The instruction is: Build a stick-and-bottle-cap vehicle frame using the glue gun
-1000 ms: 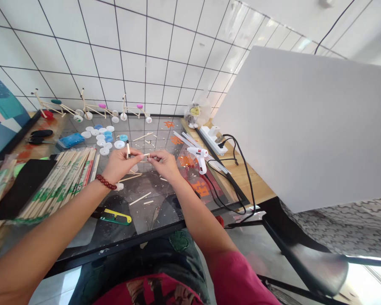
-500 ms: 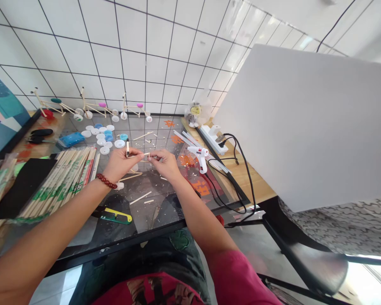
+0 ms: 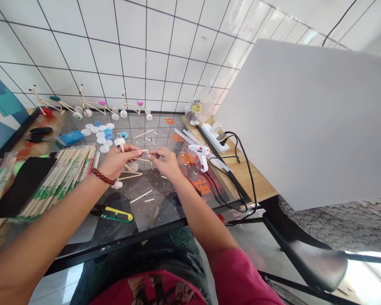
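Note:
My left hand (image 3: 120,162), with a beaded bracelet at the wrist, is closed on a small frame of wooden sticks (image 3: 122,147). One black-tipped stick of it pokes up past the fingers; the rest is partly hidden. A short piece of wooden stick (image 3: 145,151) spans the gap between my two hands. My right hand (image 3: 164,161) pinches its right end between thumb and fingers. Below my left hand, thin sticks (image 3: 130,177) and a white bottle cap (image 3: 117,185) show on the dark tabletop. Whether these join the held frame, I cannot tell.
Stick models with bottle-cap wheels (image 3: 131,104) stand along the tiled wall. Loose caps (image 3: 100,135) and packs of chopsticks (image 3: 63,178) lie left. A yellow-green cutter (image 3: 117,214) lies near the front edge. Right are a white glue gun (image 3: 200,155), cables and a power strip (image 3: 214,137).
My left hand has turned, and the black-tipped stick now leans left instead of standing upright. The short piece between my fingertips has tilted and shows more clearly. The view has shifted slightly.

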Demonstrator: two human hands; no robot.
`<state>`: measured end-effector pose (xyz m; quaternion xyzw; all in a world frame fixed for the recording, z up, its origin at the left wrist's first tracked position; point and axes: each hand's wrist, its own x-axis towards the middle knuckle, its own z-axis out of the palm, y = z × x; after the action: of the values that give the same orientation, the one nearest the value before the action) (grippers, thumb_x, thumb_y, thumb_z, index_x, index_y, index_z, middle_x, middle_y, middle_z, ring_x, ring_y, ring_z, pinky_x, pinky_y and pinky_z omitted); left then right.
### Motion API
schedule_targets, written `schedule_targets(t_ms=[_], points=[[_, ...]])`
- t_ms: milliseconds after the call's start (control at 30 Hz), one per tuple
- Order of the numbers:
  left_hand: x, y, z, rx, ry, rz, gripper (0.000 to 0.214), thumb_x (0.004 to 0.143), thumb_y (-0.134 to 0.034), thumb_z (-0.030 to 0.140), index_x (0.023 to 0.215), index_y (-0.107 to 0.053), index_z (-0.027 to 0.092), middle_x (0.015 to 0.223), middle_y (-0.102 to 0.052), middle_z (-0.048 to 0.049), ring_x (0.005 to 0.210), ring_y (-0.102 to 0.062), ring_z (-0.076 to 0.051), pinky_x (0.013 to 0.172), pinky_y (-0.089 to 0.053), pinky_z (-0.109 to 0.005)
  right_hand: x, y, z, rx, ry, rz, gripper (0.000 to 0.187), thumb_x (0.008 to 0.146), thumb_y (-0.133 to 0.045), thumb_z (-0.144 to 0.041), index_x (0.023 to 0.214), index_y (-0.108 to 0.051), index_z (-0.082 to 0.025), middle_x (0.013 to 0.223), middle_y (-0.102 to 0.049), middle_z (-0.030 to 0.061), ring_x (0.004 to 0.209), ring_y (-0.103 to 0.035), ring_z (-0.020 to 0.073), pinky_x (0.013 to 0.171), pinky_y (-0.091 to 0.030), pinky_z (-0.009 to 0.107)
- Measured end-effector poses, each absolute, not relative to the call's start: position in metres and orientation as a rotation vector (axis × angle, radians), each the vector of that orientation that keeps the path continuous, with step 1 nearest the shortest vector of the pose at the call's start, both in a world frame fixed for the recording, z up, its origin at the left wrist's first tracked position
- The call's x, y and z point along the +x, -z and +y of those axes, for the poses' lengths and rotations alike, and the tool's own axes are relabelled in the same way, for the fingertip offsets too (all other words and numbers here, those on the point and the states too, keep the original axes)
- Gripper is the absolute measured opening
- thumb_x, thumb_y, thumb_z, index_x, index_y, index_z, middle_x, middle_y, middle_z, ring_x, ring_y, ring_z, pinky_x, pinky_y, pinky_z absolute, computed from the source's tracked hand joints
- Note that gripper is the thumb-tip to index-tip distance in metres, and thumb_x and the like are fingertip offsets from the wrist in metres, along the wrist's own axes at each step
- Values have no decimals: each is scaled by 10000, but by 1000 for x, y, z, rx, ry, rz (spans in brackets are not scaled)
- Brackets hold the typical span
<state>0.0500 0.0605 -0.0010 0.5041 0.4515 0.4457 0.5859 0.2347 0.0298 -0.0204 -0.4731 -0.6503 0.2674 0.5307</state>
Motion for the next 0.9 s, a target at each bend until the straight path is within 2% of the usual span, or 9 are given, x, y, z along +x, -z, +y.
schedule_targets(t_ms=[567, 900], points=[[52, -2, 57, 1256, -1046, 1030, 350, 524, -934, 462, 707, -779, 208, 801, -757, -81, 834, -684, -248, 723, -525, -360, 235, 23, 31, -1125, -615, -1548, 55, 810, -737, -235, 780, -781, -223, 813, -741, 7, 703, -612, 133, 747, -505, 275], [53, -4, 55, 1230, -1044, 1029, 323, 547, -930, 415, 718, -782, 183, 795, -753, -78, 811, -679, -224, 731, -503, -338, 235, 22, 30, -1146, -628, -1546, 70, 819, -724, -254, 793, -785, -232, 843, -752, 15, 724, -618, 144, 767, -513, 290]])
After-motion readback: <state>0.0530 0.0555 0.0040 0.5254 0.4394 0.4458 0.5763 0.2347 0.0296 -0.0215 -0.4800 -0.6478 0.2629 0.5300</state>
